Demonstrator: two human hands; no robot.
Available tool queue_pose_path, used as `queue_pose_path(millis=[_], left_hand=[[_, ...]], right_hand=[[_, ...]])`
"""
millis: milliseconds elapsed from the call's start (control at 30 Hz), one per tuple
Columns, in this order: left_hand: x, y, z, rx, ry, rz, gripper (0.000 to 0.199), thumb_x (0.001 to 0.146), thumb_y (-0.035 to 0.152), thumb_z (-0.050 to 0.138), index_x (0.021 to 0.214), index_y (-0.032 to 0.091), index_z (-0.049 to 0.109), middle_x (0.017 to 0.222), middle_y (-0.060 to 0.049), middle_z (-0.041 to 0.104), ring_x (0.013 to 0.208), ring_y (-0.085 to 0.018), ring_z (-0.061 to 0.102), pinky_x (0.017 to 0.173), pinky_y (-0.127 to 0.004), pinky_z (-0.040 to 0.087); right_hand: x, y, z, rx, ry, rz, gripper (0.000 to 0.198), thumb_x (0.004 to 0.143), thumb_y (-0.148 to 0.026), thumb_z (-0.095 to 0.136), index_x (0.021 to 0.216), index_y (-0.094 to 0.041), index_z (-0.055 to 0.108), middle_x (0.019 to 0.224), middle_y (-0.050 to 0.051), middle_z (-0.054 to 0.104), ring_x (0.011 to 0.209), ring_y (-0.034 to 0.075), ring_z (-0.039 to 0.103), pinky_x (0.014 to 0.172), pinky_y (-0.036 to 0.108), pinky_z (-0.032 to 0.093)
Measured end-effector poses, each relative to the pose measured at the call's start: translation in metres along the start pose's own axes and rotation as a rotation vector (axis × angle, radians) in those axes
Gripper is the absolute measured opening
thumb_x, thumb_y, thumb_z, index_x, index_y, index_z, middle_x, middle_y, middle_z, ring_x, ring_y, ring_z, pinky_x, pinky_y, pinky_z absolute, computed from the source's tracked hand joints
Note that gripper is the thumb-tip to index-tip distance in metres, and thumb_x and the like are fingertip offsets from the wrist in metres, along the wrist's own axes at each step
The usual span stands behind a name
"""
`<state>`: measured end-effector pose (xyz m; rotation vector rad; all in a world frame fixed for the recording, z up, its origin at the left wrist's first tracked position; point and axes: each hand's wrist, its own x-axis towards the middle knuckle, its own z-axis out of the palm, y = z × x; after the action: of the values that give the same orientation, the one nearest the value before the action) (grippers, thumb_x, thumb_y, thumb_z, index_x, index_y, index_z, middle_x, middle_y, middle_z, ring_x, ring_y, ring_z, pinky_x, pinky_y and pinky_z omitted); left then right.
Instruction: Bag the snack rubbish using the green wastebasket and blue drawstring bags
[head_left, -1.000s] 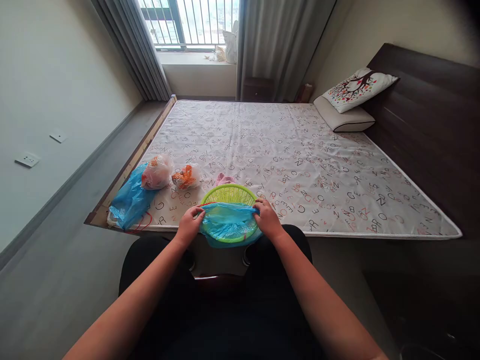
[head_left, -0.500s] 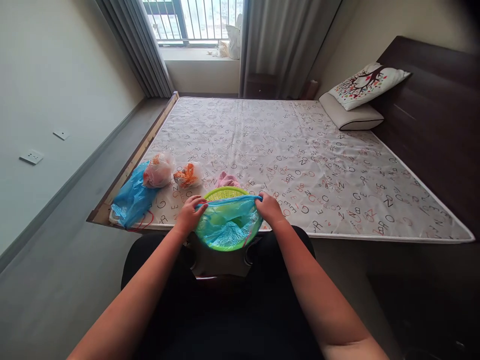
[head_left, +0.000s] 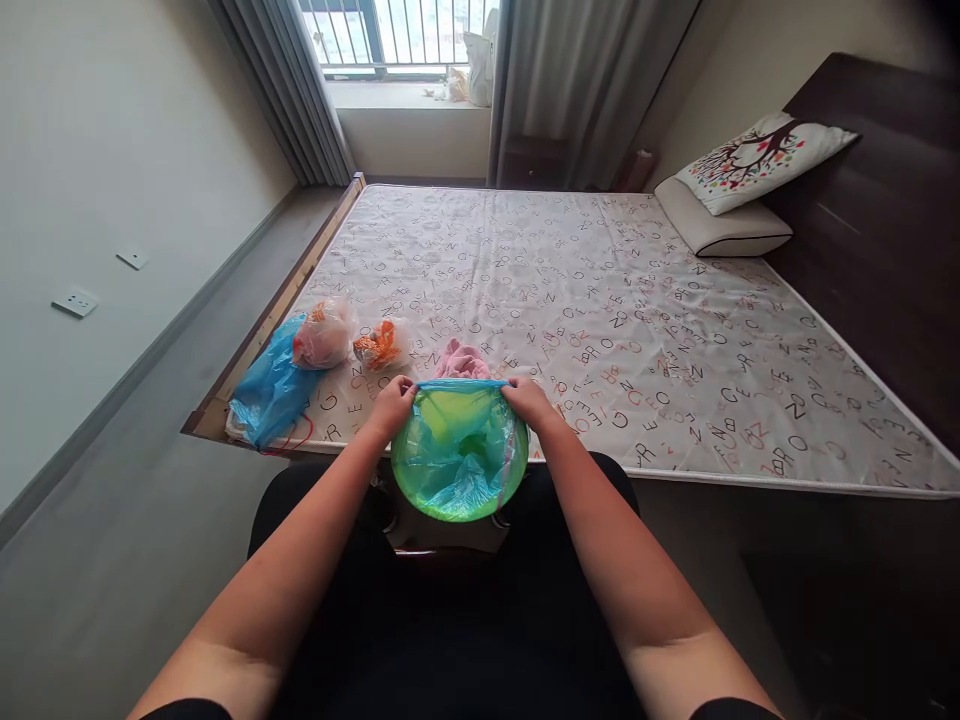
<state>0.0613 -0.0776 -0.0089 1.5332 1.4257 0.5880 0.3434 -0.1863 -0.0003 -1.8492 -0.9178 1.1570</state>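
A thin blue plastic bag [head_left: 469, 475] lines a round green basket [head_left: 401, 490] between my knees. My left hand [head_left: 395, 402] pinches the bag's edge at the far left of the rim. On the other side my right hand [head_left: 527, 400] grips the same edge, so it is stretched taut between both hands over the far rim. Just beyond lies a crumpled pink cloth [head_left: 459, 360] on the mattress. The basket's lower part and what supports it are mostly hidden by the bag and my legs.
On the mattress [head_left: 600, 270], to the left, lie a filled blue bag [head_left: 274, 385], a clear bag with pinkish contents [head_left: 324, 335] and a small bag with orange print [head_left: 379, 345]. Pillows [head_left: 761, 165] rest by the dark headboard [head_left: 885, 190].
Both hands have drawn the bag's edge to the far rim, a little closer together. The bag now covers the yellow-green lattice that showed there. The view has shifted slightly.
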Motion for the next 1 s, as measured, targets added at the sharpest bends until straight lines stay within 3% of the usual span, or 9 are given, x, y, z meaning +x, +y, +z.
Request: queue_pose_path(millis=[200, 400, 533, 733, 900, 1000], left_hand=[[0.008, -0.017, -0.002, -0.222, -0.316, -0.172, 0.044, 0.061, 0.046, 0.091, 0.084, 0.015, 0.07, 0.074, -0.006, 0.07, 0.063, -0.018, 0.062, 0.062, -0.031, 0.051], [0.001, -0.026, 0.008, -0.346, -0.45, -0.26, 0.053, 0.054, 0.043, 0.096, 0.091, 0.014, 0.072, 0.078, -0.009, 0.074, 0.063, -0.02, 0.065, 0.065, -0.036, 0.056], [0.005, -0.027, 0.008, -0.347, -0.414, -0.238, 0.056, 0.048, 0.034, 0.097, 0.094, 0.014, 0.072, 0.078, -0.006, 0.074, 0.06, -0.017, 0.062, 0.058, -0.029, 0.05], [-0.006, -0.039, 0.009, -0.353, -0.297, -0.205, 0.051, 0.048, 0.037, 0.095, 0.086, 0.016, 0.069, 0.077, -0.003, 0.072, 0.063, -0.017, 0.061, 0.061, -0.029, 0.049], [-0.018, -0.051, 0.021, -0.381, -0.121, -0.214, 0.047, 0.068, 0.06, 0.08, 0.082, 0.019, 0.063, 0.072, -0.003, 0.068, 0.066, -0.019, 0.061, 0.068, -0.033, 0.052], [-0.022, -0.05, 0.018, -0.396, -0.056, -0.221, 0.055, 0.08, 0.073, 0.064, 0.082, 0.019, 0.062, 0.071, -0.007, 0.068, 0.065, -0.021, 0.062, 0.065, -0.035, 0.051]], right_hand=[[0.013, 0.029, 0.011, 0.33, -0.299, 0.173, 0.02, 0.076, -0.036, 0.079, 0.079, -0.018, 0.071, 0.073, 0.006, 0.073, 0.066, 0.019, 0.064, 0.062, 0.031, 0.056], [0.016, 0.059, 0.007, 0.463, -0.409, 0.272, 0.019, 0.067, -0.016, 0.085, 0.081, -0.015, 0.072, 0.078, 0.009, 0.078, 0.065, 0.02, 0.071, 0.063, 0.033, 0.062], [0.014, 0.063, 0.006, 0.499, -0.352, 0.315, 0.019, 0.068, -0.013, 0.084, 0.081, -0.017, 0.07, 0.072, 0.005, 0.076, 0.06, 0.018, 0.069, 0.061, 0.031, 0.061], [-0.007, 0.06, -0.002, 0.662, -0.339, 0.351, 0.017, 0.087, -0.033, 0.077, 0.093, -0.018, 0.071, 0.082, 0.006, 0.078, 0.074, 0.021, 0.074, 0.073, 0.035, 0.064], [-0.025, 0.065, -0.011, 0.833, -0.163, 0.252, 0.016, 0.088, -0.031, 0.076, 0.098, -0.022, 0.069, 0.09, 0.002, 0.077, 0.082, 0.017, 0.074, 0.074, 0.027, 0.063], [-0.032, 0.07, -0.004, 0.841, -0.039, 0.203, 0.028, 0.084, -0.026, 0.077, 0.108, -0.024, 0.064, 0.086, -0.001, 0.074, 0.076, 0.015, 0.072, 0.068, 0.025, 0.06]])
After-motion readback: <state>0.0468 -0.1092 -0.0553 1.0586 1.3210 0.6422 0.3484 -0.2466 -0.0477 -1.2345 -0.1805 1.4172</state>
